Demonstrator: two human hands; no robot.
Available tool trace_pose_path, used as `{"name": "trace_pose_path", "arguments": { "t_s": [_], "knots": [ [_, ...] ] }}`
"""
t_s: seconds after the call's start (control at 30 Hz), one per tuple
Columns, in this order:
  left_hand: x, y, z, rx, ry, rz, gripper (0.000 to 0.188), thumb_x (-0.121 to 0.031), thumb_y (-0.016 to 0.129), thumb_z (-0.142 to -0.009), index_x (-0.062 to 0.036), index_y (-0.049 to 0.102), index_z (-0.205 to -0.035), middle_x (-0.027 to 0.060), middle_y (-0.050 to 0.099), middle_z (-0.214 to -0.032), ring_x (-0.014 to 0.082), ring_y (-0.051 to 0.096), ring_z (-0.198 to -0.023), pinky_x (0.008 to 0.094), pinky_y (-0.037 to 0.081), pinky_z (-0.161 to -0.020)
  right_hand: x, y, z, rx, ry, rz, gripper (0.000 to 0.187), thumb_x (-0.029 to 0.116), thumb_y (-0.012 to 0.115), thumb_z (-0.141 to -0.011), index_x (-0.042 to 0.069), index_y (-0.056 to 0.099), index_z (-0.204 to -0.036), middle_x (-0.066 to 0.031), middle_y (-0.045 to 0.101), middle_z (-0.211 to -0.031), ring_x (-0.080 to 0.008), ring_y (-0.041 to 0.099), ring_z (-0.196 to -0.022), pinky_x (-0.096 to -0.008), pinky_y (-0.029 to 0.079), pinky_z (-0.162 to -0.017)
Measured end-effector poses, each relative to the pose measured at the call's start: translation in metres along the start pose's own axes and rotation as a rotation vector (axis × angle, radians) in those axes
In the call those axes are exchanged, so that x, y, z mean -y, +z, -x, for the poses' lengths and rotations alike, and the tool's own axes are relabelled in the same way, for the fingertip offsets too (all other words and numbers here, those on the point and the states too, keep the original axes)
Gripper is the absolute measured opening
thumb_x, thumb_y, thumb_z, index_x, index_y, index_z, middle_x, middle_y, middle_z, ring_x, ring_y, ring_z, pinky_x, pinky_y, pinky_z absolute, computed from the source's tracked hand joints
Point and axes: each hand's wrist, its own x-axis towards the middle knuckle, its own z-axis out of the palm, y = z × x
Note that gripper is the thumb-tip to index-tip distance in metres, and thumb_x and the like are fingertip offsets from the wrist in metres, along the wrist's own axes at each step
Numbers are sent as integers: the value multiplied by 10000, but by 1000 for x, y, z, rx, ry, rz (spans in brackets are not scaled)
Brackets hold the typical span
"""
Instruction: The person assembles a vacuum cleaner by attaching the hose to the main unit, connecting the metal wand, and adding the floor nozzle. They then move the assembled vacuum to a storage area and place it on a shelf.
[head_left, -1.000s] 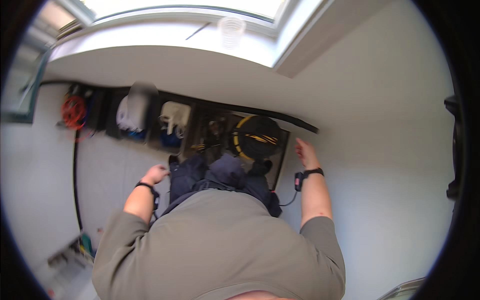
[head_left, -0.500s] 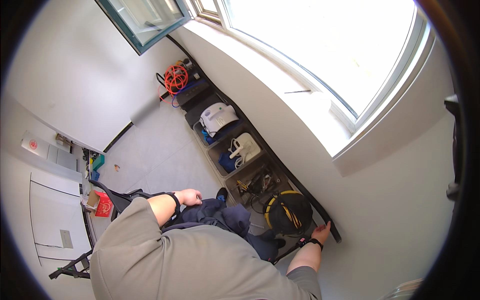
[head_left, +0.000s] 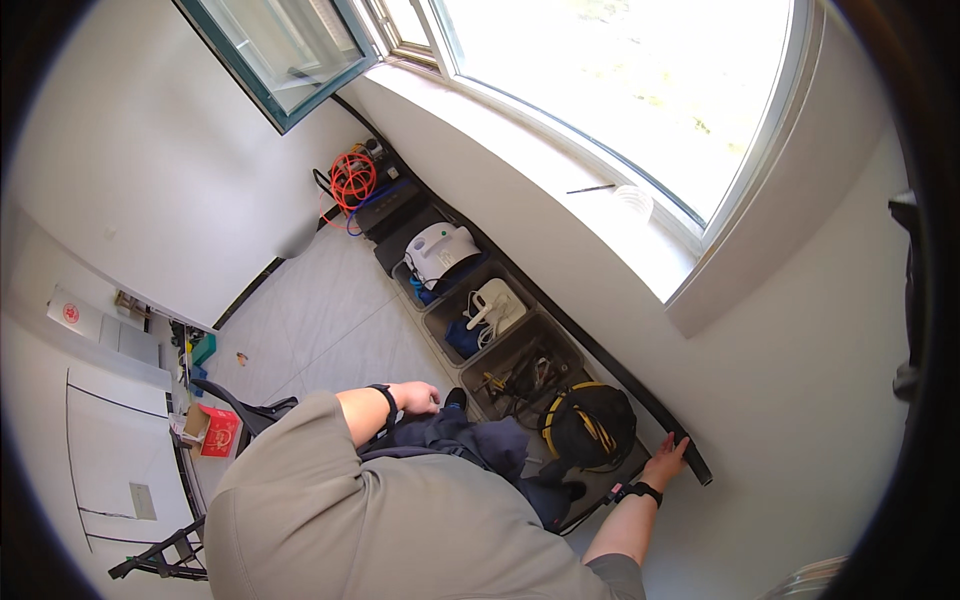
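A long black tube (head_left: 640,393) runs along the foot of the wall, its free end close to me at the lower right. My right hand (head_left: 665,464) is closed on it just short of that end, with the fingertips showing at the tube's edge. Over my dark-trousered legs is my left hand (head_left: 417,397), its fingers loosely curled and nothing visible in them. Beside the tube, near my right hand, rests a black round bag (head_left: 592,425) with yellow trim.
Grey bins (head_left: 545,335) line the wall, holding tools, a white device with a cord (head_left: 492,308) and a white-and-grey appliance (head_left: 440,252). Farther off lies a coiled orange hose (head_left: 352,180). An open window sash (head_left: 280,60) juts in above. A red box (head_left: 218,432) stands behind my left side.
My right hand and the tube's end have shifted right in the picture, with the fingers now over the tube. The view has turned slightly. My left hand remains over my legs.
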Motion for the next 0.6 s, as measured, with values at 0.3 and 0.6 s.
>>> {"name": "trace_pose_path", "arguments": {
  "t_s": [0.3, 0.6],
  "knots": [
    [-3, -7, -3, 7, 87, -17, 463, -380, 626, -789, -99, 609, -1155, 154, 639, -1105, 298, 597, -1032, 367, 462, -901, 38, -22, 38, -114, -229, 58, 504, 209, 665, -867, 53, 407, -1271, -103, 567, -1141, -219, 622, -892, -317, 502, -797],
    [-3, -6, -8, -2, 185, -14, 407, -370, 619, -793, -107, 631, -1103, 146, 653, -1060, 295, 610, -989, 372, 471, -865, 63, -39, 70, -244, -317, 118, 499, 215, 653, -874, -8, 449, -1271, -145, 562, -1197, -264, 612, -947, -352, 519, -852]
  ]
}}
